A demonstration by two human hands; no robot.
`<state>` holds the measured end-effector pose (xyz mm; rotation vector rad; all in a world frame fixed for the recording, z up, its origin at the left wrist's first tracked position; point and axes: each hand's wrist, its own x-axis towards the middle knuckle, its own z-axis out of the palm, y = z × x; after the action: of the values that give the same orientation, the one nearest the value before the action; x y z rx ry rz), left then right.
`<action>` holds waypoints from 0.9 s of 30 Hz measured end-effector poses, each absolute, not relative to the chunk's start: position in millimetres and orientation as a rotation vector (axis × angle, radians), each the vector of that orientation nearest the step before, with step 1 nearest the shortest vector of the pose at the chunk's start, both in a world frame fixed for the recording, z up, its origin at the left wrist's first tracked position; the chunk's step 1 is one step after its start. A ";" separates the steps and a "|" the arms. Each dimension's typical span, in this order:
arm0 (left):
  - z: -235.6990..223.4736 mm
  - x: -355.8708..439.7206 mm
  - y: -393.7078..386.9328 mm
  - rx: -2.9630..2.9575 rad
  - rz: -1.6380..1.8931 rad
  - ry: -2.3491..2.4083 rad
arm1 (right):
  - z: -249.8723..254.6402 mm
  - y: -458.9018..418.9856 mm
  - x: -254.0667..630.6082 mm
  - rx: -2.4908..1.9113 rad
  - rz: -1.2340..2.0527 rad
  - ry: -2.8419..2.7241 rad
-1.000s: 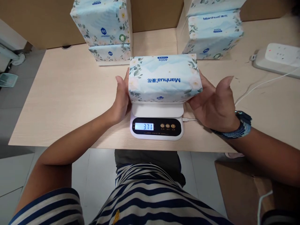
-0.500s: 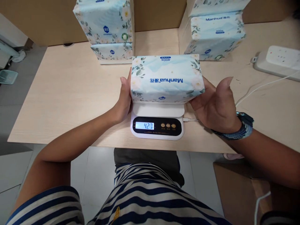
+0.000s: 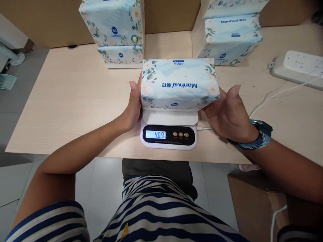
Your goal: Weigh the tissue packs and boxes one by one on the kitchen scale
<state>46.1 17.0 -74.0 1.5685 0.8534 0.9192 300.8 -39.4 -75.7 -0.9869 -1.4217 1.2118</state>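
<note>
- Resting on the white scale (image 3: pixel 170 117), the floral pack (image 3: pixel 179 84) bore "Manhua" and "400", printed upside down to the wearer.
- Left hand (image 3: pixel 132 109) lay along the pack's left end, thumb raised apart from the fingers.
- Right hand (image 3: pixel 227 112) touched the pack's right end with its fingers — thumb spread wide.
- Lit display (image 3: pixel 155 134) read 4.69; buttons (image 3: pixel 181 134) included "M" and "T".
- Right-hand stack (image 3: pixel 232 38), behind, showed "Manhua" and "400" — finer print was illegible.

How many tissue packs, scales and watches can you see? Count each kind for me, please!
Tissue packs: 5 in view, some cut off by the picture's edge
Scale: 1
Watch: 1
Total: 7
</note>
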 end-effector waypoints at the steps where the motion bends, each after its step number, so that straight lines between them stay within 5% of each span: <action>1: -74.1 46.1 17.1 1.565 0.914 0.848 | -75.9 -39.5 300.8 -0.991 1.207 -1.420; 27: -69.2 49.1 14.5 1.565 0.926 0.896 | -67.5 -41.9 301.8 -0.955 1.336 -1.315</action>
<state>49.1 14.5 -69.2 1.5650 0.8960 0.9263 301.8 -41.9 -67.5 -0.9549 -1.3150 1.3360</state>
